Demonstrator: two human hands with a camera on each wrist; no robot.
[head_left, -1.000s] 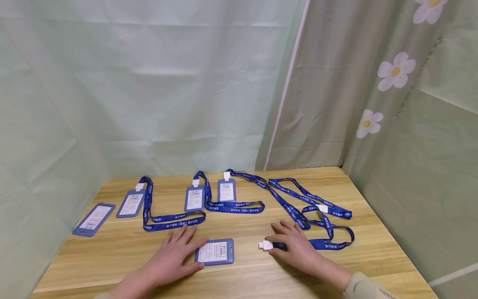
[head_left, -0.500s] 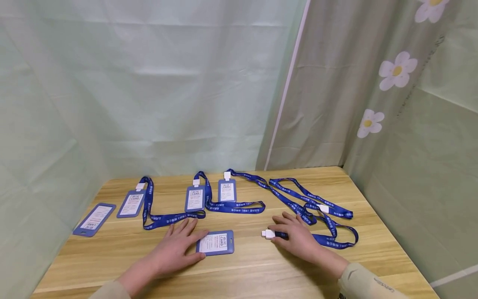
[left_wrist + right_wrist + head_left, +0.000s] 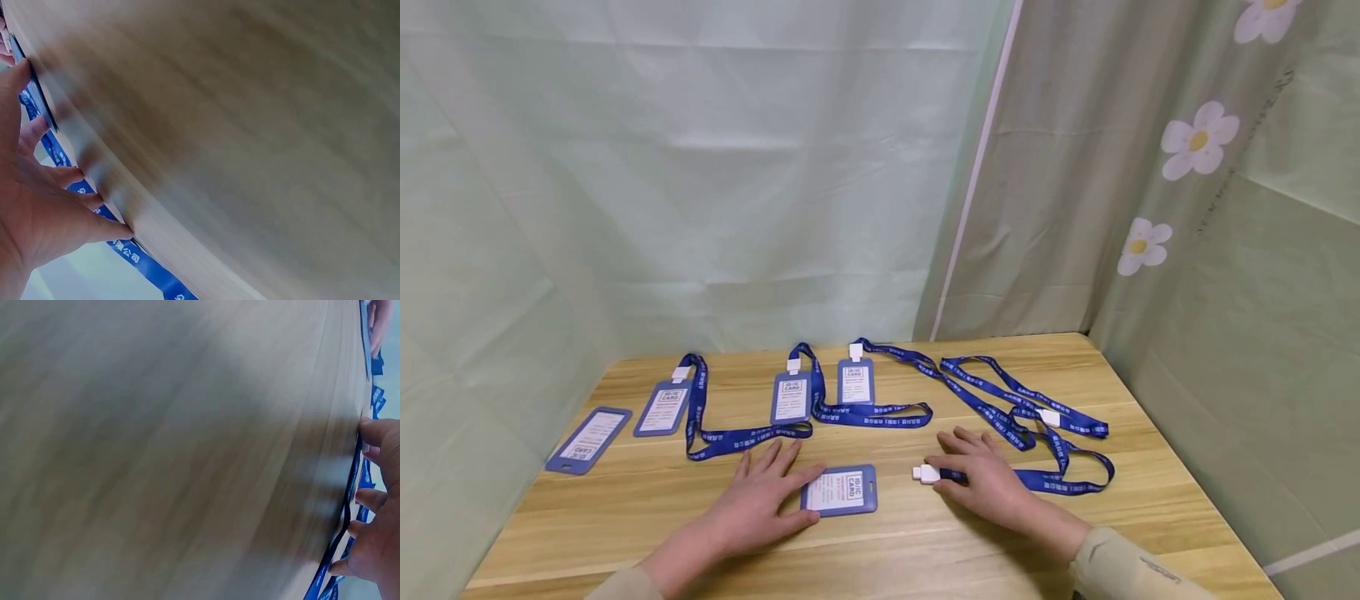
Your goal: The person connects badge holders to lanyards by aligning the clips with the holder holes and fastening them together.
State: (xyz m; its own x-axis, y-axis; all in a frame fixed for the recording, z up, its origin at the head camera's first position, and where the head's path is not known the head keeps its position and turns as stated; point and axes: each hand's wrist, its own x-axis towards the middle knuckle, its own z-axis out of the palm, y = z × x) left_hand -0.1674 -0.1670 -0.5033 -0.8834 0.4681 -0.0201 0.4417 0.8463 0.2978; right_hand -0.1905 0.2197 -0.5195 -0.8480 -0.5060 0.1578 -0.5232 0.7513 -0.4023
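Observation:
In the head view, a blue ID card holder (image 3: 842,492) lies flat on the table, slot end to the right. My left hand (image 3: 752,504) holds it by its opposite long edges, between thumb and index finger; the other fingers spread over the tabletop. To the right, my right hand (image 3: 988,485) pinches a blue lanyard (image 3: 1056,482) just behind its white clip (image 3: 928,474), which points left toward the holder's slot with a gap between. The right wrist view shows the lanyard strap (image 3: 345,515) running along under that hand (image 3: 375,550).
At the left lies a loose card holder (image 3: 589,442). Behind it and along the back are holders fixed to lanyards: one at left (image 3: 662,410), one in the middle (image 3: 792,400), another beside it (image 3: 855,383). A second loose-looking lanyard clip (image 3: 1049,418) lies among straps at right.
Both hands have moved slightly away from the table's front edge, bringing the holder and clip along. Lately the holder has shifted right and the clip left, so their gap is narrower.

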